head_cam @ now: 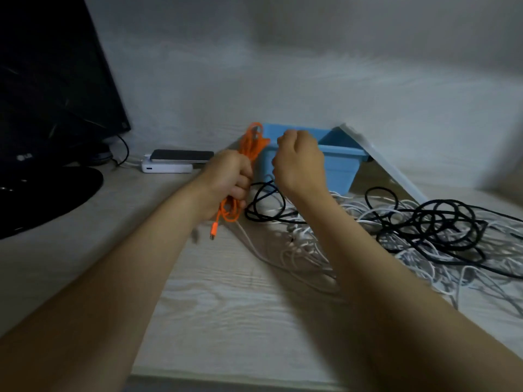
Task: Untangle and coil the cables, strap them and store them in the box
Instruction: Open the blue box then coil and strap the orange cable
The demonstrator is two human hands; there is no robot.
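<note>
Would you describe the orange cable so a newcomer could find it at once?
Start at the blue box at the back of the desk. Just left of it, the left hand grips a bundle of loops: the orange cable. The other cables, heaped to the right, are black or white.

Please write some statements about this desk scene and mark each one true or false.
1. The left hand grips the coiled orange cable. True.
2. That cable already lies inside the blue plastic box. False: the hand holds it outside the box.
3. Black cables and white cables lie tangled on the pale wooden table. True.
4. The dark phone lies in the box. False: it rests on a white power bank.
</note>
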